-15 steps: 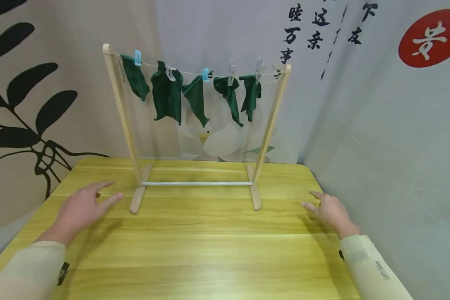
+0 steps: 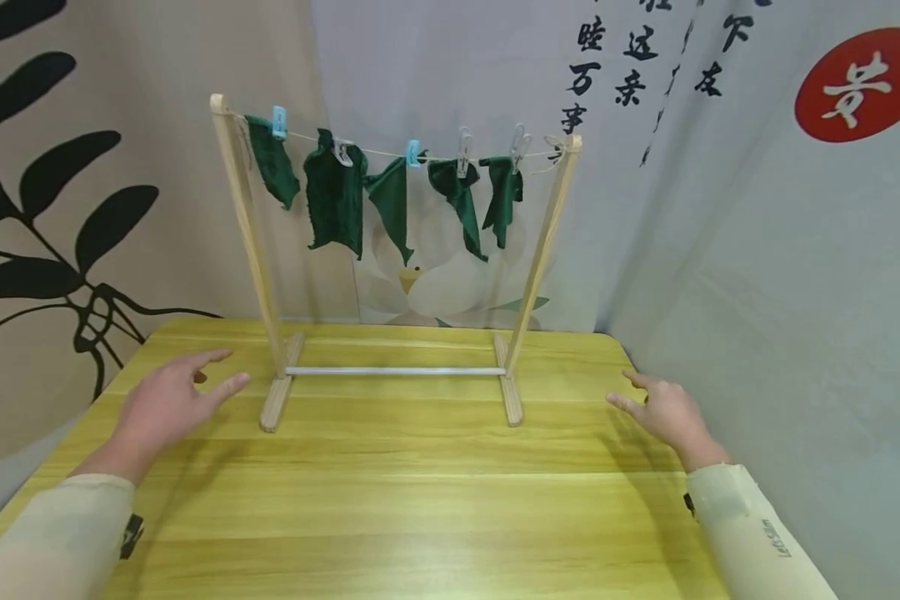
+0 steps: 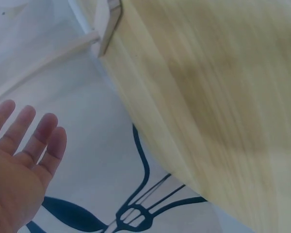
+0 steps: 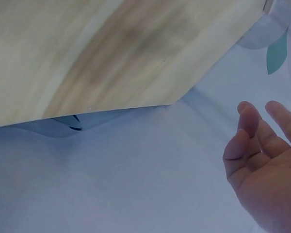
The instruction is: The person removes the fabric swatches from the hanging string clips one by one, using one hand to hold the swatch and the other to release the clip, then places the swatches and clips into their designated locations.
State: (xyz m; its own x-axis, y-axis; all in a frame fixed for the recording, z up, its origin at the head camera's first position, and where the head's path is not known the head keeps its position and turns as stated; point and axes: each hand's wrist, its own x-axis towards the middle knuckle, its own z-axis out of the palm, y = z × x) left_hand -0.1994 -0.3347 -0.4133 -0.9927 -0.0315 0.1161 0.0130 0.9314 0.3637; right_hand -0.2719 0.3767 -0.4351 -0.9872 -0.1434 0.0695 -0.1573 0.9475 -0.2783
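In the head view, a wooden rack (image 2: 248,233) stands on the table, with a string (image 2: 381,152) tied between its posts. Several green cloth pieces (image 2: 335,200) hang from the string, held by blue clips (image 2: 279,122) and clear clips (image 2: 463,152). To the left of the rack, my left hand (image 2: 167,406) is held over the table with its fingers extended, touching nothing. On the other side, my right hand (image 2: 671,414) hovers near the table's right edge, fingers loosely bent and holding nothing. The wrist views show the left palm (image 3: 14,189) and the right palm (image 4: 276,189) bare.
The wooden table (image 2: 390,517) spreads in front of the rack. Behind it hangs a pale curtain (image 2: 450,67) with black characters and a red oval (image 2: 862,85). A dark leaf pattern (image 2: 52,175) covers the left backdrop. A metal rod (image 2: 393,371) joins the rack's feet.
The head view has shifted slightly, so the rack sits a little lower in it. My right hand appears slightly farther right, its thumb and index finger a bit farther apart.
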